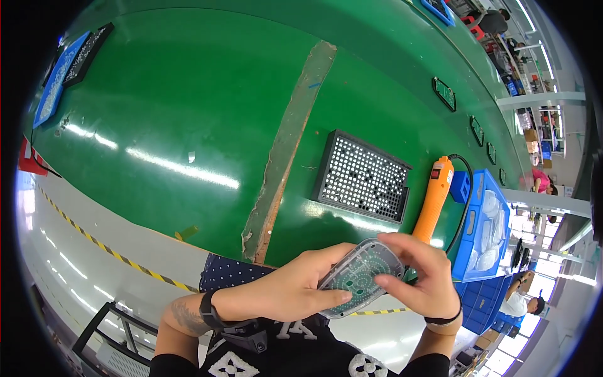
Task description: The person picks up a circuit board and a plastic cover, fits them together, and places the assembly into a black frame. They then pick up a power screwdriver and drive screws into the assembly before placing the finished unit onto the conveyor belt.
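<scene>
A grey rounded plastic housing with a green circuit board inside is held in front of my body, open side up and tilted. My left hand grips its left side, the thumb lying on the board's lower left. On the other side my right hand holds the upper right rim, fingers behind the edge and thumb at the board's right. Whether a tiny part sits under either thumb cannot be seen. Beyond the hands lies a black tray with rows of small white round pieces. An orange electric screwdriver rests right of it.
A blue bin with clear plastic parts stands at the right, a black cable looping beside it. Black-framed circuit boards lie along the far right. A torn grey strip crosses the green table. Blue and black trays sit far left.
</scene>
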`<state>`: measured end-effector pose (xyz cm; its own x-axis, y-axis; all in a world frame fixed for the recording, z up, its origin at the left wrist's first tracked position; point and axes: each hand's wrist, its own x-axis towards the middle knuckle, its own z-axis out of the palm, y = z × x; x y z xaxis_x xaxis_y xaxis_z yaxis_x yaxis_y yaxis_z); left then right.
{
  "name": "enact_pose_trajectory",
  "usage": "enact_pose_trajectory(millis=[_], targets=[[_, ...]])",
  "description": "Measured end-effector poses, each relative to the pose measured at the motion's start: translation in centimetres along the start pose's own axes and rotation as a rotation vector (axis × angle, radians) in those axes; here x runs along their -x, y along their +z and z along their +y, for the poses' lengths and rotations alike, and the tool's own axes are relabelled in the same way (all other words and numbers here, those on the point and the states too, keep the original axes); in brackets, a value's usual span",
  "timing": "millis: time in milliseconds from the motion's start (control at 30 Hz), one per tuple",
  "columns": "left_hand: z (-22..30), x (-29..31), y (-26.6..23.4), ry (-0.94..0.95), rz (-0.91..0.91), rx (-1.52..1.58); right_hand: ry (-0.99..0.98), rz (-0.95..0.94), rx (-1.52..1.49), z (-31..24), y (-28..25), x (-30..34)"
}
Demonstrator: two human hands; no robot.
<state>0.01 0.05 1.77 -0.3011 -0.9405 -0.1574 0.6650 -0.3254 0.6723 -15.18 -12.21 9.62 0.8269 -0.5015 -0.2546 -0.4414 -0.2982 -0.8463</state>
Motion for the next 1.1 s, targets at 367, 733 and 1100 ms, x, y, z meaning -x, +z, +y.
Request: enact_pose_trajectory(millis=[367, 733, 1100], targets=[[0.7, 0.7, -0.2, -0.010, 0.032, -0.243, 0.067, -0.053, -0.220, 2.0, 0.3, -0.9], [5.3, -2.6, -1.8, 0.006, -0.046, -0.876, 0.149, 0.096, 0.010, 4.3, -4.2, 1.5], [18.2, -28.0, -15.0, 0.211, 1.184, -1.482, 0.370, 0.388, 0.057, 8.6, -5.3, 1.6]])
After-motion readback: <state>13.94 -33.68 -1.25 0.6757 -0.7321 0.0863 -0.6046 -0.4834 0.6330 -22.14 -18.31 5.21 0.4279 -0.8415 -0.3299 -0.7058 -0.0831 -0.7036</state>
